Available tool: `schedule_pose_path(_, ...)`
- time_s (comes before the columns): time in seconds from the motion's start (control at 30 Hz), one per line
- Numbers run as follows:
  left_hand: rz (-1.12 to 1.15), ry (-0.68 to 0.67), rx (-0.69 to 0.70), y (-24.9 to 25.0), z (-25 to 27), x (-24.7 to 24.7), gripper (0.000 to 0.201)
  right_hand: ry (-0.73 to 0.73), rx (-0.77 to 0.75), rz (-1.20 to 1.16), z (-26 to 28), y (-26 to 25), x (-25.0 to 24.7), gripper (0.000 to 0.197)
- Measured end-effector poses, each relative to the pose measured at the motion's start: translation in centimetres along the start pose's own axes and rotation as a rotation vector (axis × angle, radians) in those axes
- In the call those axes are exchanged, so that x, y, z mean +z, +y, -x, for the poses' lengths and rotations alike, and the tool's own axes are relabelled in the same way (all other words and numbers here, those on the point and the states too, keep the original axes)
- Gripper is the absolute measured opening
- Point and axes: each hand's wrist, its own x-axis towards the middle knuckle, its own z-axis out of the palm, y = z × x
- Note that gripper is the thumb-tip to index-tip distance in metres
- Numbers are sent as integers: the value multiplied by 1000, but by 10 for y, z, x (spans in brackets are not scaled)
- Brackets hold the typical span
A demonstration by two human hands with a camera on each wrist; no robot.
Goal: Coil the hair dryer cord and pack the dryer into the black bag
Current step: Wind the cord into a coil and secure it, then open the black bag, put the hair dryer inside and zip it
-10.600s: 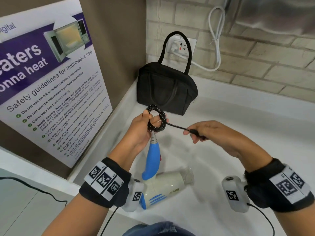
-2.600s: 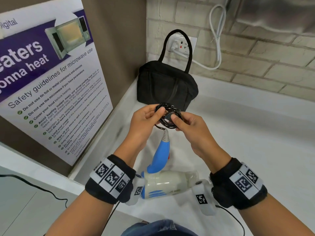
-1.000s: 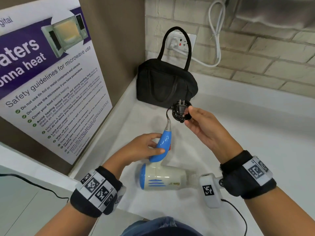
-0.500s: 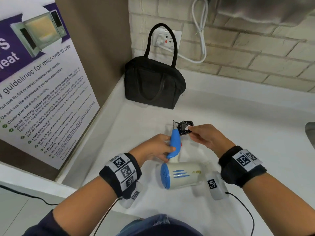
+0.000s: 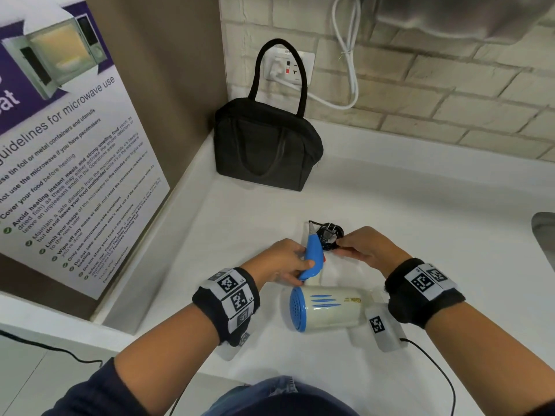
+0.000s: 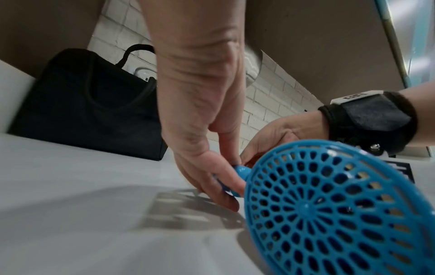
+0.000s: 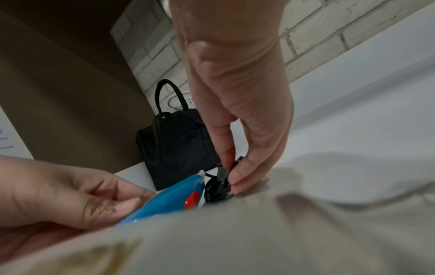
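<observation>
Head view shows the black cord coil (image 5: 330, 238) wound and pinched by the right hand (image 5: 365, 250), left hand (image 5: 282, 261) gripping the blue-and-cream plastic dryer (image 5: 324, 307); the closed black fabric bag (image 5: 267, 145) at the surface's back corner awaits packing.

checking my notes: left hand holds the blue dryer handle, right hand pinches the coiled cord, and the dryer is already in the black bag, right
Not quite. The head view shows the hair dryer lying on the white counter, not in the black bag. The left hand does hold its blue handle, and the right hand pinches the coiled cord.
</observation>
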Motion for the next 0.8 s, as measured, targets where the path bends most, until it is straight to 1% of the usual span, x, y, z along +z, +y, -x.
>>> schedule_pose_path(0.1,-1,-1,-12,-2,0,-1,46,43,18,133,2,-4,1,24)
schedule_pose_path(0.17,-34,13,-19,-3,1,-3,45,63,15,244,5,-7,0,30)
schedule_pose_path(0.27,-86,53,-11,-6,5,-9,46,78,-36,431,11,-10,-2,40)
schedule_pose_path(0.33,-98,98,9,-10,8,-14,48,112,-133,567,14,-12,-4,47)
schedule_pose_path(0.4,-126,160,44,-15,13,-20,47,141,-255,649,19,-16,-1,49)
schedule_pose_path(0.53,-249,282,148,-24,27,-31,42,126,-524,714,27,-42,18,46)
schedule_pose_path(0.63,-331,371,191,-27,38,-40,41,150,-714,760,25,-72,36,53)
schedule_pose_path(0.7,-379,434,222,-27,45,-47,40,181,-787,779,19,-94,46,60)
schedule_pose_path(0.8,-383,514,253,-27,50,-58,37,235,-823,818,2,-127,58,70)
